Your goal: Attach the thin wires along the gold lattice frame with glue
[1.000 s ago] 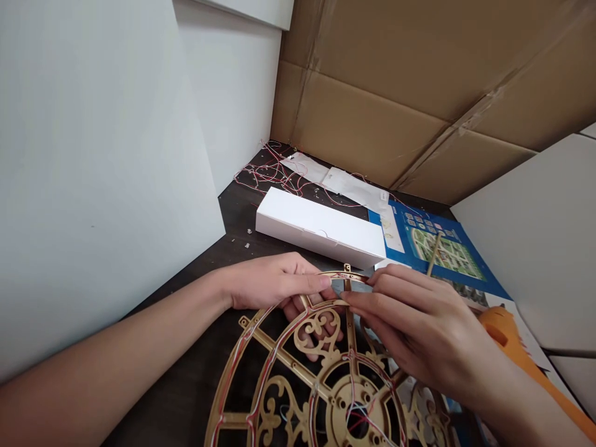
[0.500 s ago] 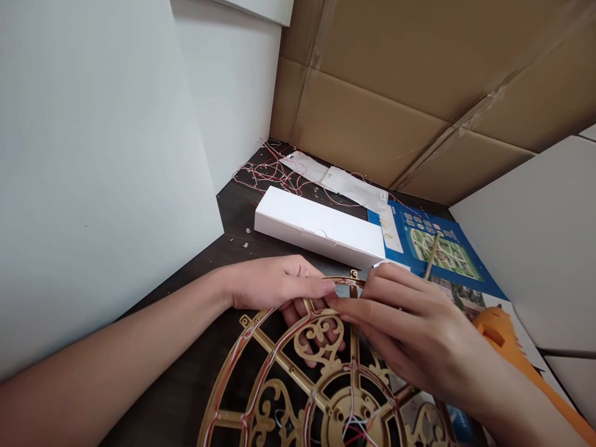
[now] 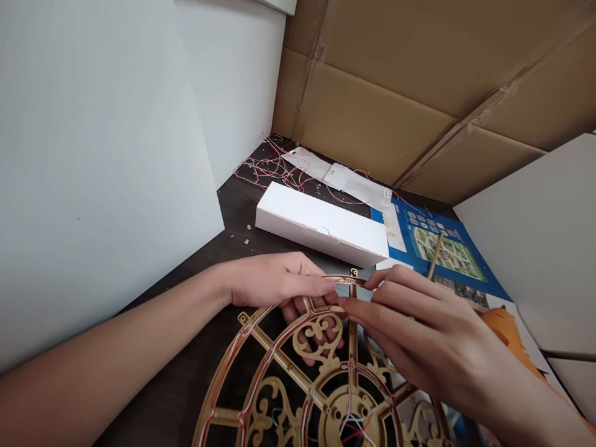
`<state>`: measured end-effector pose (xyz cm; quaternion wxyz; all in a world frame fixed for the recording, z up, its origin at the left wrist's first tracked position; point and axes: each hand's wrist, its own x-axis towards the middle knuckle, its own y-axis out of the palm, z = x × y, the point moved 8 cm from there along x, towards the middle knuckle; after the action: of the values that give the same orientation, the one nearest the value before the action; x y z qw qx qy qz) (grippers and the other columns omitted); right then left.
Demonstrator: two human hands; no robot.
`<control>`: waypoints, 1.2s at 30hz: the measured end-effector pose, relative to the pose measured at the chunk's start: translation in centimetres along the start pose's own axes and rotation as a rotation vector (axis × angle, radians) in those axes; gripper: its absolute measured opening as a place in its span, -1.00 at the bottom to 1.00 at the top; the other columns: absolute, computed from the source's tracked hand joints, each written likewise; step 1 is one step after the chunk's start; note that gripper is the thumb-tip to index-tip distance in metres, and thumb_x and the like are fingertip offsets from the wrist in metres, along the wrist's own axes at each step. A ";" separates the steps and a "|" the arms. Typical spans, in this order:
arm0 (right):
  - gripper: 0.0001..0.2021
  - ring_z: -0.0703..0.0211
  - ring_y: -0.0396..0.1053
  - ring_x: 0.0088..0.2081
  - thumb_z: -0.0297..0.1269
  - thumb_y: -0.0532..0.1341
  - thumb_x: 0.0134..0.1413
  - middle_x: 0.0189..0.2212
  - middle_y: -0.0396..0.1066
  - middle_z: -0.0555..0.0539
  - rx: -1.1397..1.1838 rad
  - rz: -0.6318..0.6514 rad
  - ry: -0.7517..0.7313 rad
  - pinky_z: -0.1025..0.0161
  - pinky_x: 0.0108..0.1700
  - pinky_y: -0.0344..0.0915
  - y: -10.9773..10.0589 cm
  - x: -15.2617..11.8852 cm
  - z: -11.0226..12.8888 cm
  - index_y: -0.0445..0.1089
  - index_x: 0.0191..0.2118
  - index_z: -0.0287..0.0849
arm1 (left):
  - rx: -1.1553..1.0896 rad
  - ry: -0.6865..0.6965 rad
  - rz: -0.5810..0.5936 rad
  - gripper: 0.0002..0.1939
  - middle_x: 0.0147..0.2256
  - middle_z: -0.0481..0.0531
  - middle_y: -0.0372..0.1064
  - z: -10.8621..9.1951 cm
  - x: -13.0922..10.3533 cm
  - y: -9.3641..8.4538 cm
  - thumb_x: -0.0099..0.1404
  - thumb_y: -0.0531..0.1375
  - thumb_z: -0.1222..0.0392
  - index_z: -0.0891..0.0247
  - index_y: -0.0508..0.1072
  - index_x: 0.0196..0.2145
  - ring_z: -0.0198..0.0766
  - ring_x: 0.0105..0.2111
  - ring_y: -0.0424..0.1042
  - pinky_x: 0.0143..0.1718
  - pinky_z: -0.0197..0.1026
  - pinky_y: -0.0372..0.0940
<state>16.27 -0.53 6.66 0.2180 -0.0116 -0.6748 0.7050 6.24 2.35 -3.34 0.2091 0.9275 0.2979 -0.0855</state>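
Note:
A round gold wheel frame (image 3: 262, 339) with spokes and scrollwork tilts up in front of me. Red and white wires (image 3: 279, 341) run along its rings and gather at the hub. My left hand (image 3: 284, 282) grips the far rim, thumb on top and fingers curled behind the scrollwork. My right hand (image 3: 410, 316) is closed at the same rim on the right of a spoke, its index fingertip against the inner ring close to the left fingers. The right thumb is hidden, and whether it pinches a wire is hard to see.
Behind the frame lies a long white box (image 3: 321, 220). Tangled red and white wires (image 3: 279, 167) and white packets (image 3: 358, 184) are at the back. A blue printed sheet (image 3: 447, 248), a thin stick (image 3: 436, 256) and an orange object (image 3: 505, 329) sit to the right. Cardboard (image 3: 395, 87) and white panels stand around.
My right hand has shifted slightly right, its fingers loosening a little around the rim. My left hand keeps the same hold. The view has moved slightly.

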 end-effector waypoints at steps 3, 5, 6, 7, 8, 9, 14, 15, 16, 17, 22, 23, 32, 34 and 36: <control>-0.75 0.18 0.19 -0.32 -0.59 0.17 0.29 -0.33 0.33 -0.05 0.037 -0.012 0.007 0.10 -0.07 0.33 0.3 0.0 -0.1 0.40 0.03 -0.28 | -0.015 0.005 0.005 -0.45 -0.42 0.00 0.60 0.0 0.1 0.0 0.23 0.25 -0.38 0.24 0.52 -0.35 -0.30 -0.49 0.53 -0.40 -0.26 0.40; -0.73 0.18 0.20 -0.30 -0.59 0.17 0.28 -0.31 0.34 -0.05 0.045 -0.013 0.005 0.09 -0.06 0.34 0.4 0.1 0.0 0.40 0.05 -0.29 | -0.024 0.016 -0.005 -0.46 -0.44 -0.01 0.58 -0.1 0.1 -0.1 0.24 0.26 -0.36 0.24 0.52 -0.36 -0.30 -0.47 0.53 -0.39 -0.27 0.40; -0.73 0.17 0.21 -0.29 -0.59 0.17 0.28 -0.31 0.33 -0.05 0.038 -0.012 0.003 0.09 -0.06 0.34 0.4 0.1 0.0 0.40 0.05 -0.30 | -0.027 0.020 -0.014 -0.48 -0.45 -0.02 0.57 -0.1 0.1 -0.2 0.26 0.26 -0.34 0.24 0.52 -0.37 -0.30 -0.46 0.53 -0.40 -0.27 0.39; -0.73 0.17 0.21 -0.29 -0.59 0.16 0.28 -0.33 0.32 -0.05 0.029 -0.015 0.001 0.09 -0.07 0.34 0.4 0.1 0.1 0.40 0.05 -0.30 | -0.028 0.022 -0.025 -0.50 -0.46 -0.03 0.56 -0.2 0.1 -0.3 0.28 0.26 -0.31 0.24 0.52 -0.37 -0.30 -0.46 0.53 -0.41 -0.28 0.39; -0.73 0.18 0.21 -0.30 -0.59 0.16 0.28 -0.34 0.31 -0.04 0.020 -0.018 0.000 0.10 -0.07 0.35 0.4 0.1 0.1 0.40 0.05 -0.31 | -0.030 0.022 -0.030 -0.52 -0.47 -0.04 0.54 -0.2 0.1 -0.3 0.30 0.26 -0.28 0.24 0.52 -0.37 -0.30 -0.46 0.53 -0.42 -0.29 0.38; -0.73 0.18 0.20 -0.31 -0.60 0.17 0.28 -0.35 0.30 -0.03 0.013 -0.025 -0.001 0.10 -0.08 0.35 0.4 0.2 0.1 0.41 0.05 -0.30 | -0.032 0.021 -0.027 -0.54 -0.48 -0.04 0.53 -0.2 0.0 -0.2 0.32 0.25 -0.26 0.24 0.52 -0.38 -0.31 -0.47 0.52 -0.43 -0.30 0.38; -0.72 0.18 0.23 -0.29 -0.63 0.20 0.23 -0.35 0.29 -0.03 0.026 -0.053 0.003 0.12 -0.12 0.37 0.4 0.1 0.2 0.41 0.03 -0.31 | -0.032 0.024 -0.034 -0.56 -0.51 -0.07 0.51 -0.4 -0.1 -0.1 0.28 0.31 -0.23 0.24 0.51 -0.41 -0.32 -0.50 0.49 -0.42 -0.28 0.38; -0.72 0.18 0.23 -0.29 -0.63 0.19 0.24 -0.35 0.30 -0.04 0.033 -0.055 0.006 0.11 -0.12 0.38 0.4 0.1 0.2 0.41 0.03 -0.31 | -0.027 0.024 -0.043 -0.56 -0.51 -0.07 0.51 -0.4 -0.1 -0.1 0.26 0.33 -0.23 0.24 0.51 -0.41 -0.32 -0.50 0.48 -0.42 -0.28 0.38; -0.73 0.18 0.23 -0.29 -0.62 0.18 0.25 -0.35 0.31 -0.04 0.035 -0.056 0.009 0.10 -0.12 0.38 0.5 0.1 0.2 0.41 0.03 -0.31 | -0.027 0.027 -0.047 -0.56 -0.51 -0.07 0.51 -0.4 -0.1 -0.1 0.25 0.33 -0.24 0.24 0.51 -0.40 -0.32 -0.50 0.47 -0.42 -0.27 0.38; -0.74 0.18 0.23 -0.29 -0.61 0.17 0.26 -0.36 0.31 -0.04 0.032 -0.058 0.010 0.09 -0.12 0.38 0.5 0.2 0.3 0.42 0.03 -0.31 | -0.034 0.030 -0.042 -0.56 -0.50 -0.06 0.51 -0.3 0.0 -0.1 0.26 0.32 -0.24 0.24 0.51 -0.40 -0.32 -0.50 0.47 -0.42 -0.27 0.38; -0.74 0.15 0.23 -0.28 -0.59 0.16 0.28 -0.38 0.28 -0.05 0.011 -0.067 0.010 0.09 -0.14 0.38 0.4 0.3 0.4 0.42 0.03 -0.32 | -0.064 0.044 -0.004 -0.59 -0.47 -0.05 0.52 -0.1 0.2 -0.1 0.37 0.23 -0.19 0.25 0.51 -0.35 -0.33 -0.52 0.45 -0.40 -0.26 0.39; -0.73 0.15 0.22 -0.28 -0.60 0.16 0.28 -0.38 0.28 -0.05 0.014 -0.066 0.011 0.09 -0.13 0.37 0.5 0.3 0.4 0.42 0.04 -0.32 | -0.063 0.043 -0.003 -0.60 -0.48 -0.05 0.52 -0.1 0.2 -0.1 0.39 0.22 -0.17 0.25 0.51 -0.34 -0.34 -0.54 0.44 -0.40 -0.26 0.39; -0.76 0.20 0.21 -0.34 -0.63 0.24 0.21 -0.44 0.32 -0.04 -0.001 -0.108 0.011 0.08 -0.12 0.37 0.8 0.4 0.3 0.46 -0.02 -0.34 | -0.109 0.028 0.016 -0.58 -0.45 -0.02 0.55 0.0 0.1 0.1 0.37 0.23 -0.20 0.25 0.53 -0.32 -0.31 -0.50 0.49 -0.38 -0.25 0.41; -0.78 0.20 0.22 -0.36 -0.60 0.22 0.24 -0.45 0.33 -0.02 -0.013 -0.113 0.018 0.11 -0.14 0.39 0.6 0.5 0.3 0.47 -0.03 -0.31 | -0.122 0.029 0.045 -0.54 -0.45 -0.02 0.55 0.0 0.1 0.3 0.33 0.24 -0.26 0.25 0.53 -0.31 -0.30 -0.54 0.49 -0.37 -0.21 0.42; -0.79 0.19 0.22 -0.38 -0.56 0.20 0.27 -0.47 0.32 -0.01 -0.024 -0.116 0.016 0.12 -0.16 0.40 0.3 0.6 0.4 0.47 -0.04 -0.28 | -0.114 0.031 0.055 -0.52 -0.44 -0.02 0.56 0.0 0.1 0.3 0.31 0.24 -0.28 0.25 0.54 -0.30 -0.31 -0.57 0.48 -0.38 -0.20 0.43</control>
<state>15.50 -0.67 6.58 0.2636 0.0195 -0.6810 0.6829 6.49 2.19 -3.25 0.2591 0.9232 0.2797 -0.0481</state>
